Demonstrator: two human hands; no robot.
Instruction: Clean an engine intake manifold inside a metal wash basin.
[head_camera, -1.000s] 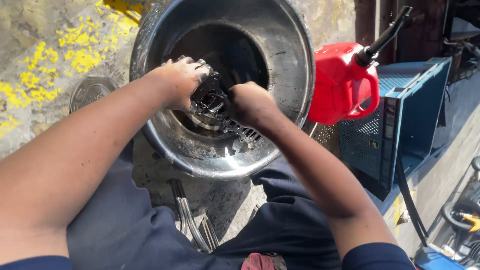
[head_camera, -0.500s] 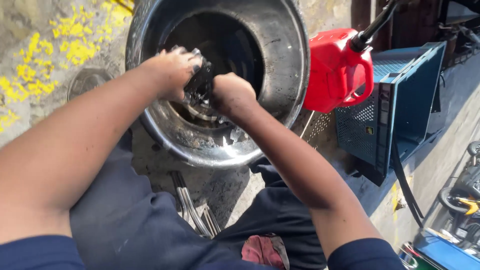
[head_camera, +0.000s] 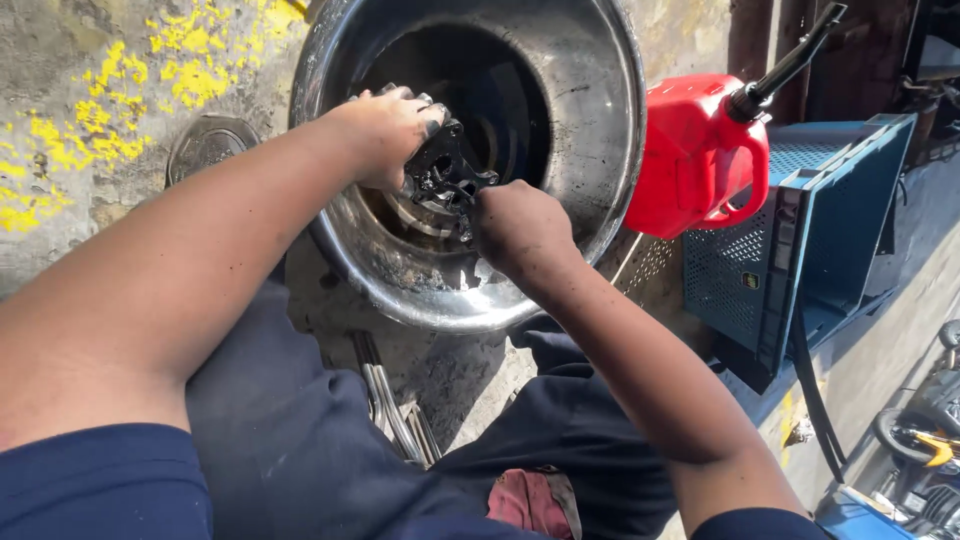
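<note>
A large steel basin, grimy inside with dark oily liquid at the bottom, stands on the ground in front of me. My left hand grips a black, oil-covered metal part over the basin, fingers wrapped around its upper side. Just below and to the right of that part is my right hand, closed into a fist; what it holds is hidden, and it touches the part's lower edge. Both hands are smeared with black grime.
A red fuel can with a black spout stands right of the basin. A blue perforated crate lies beyond it. Metal strips lie on the ground between my legs. A round metal lid sits at left. A red rag is on my lap.
Both hands have shifted slightly right and lower in view with the black part; the right fist has moved down from the part's side to its lower edge. The camera has tilted a little.
</note>
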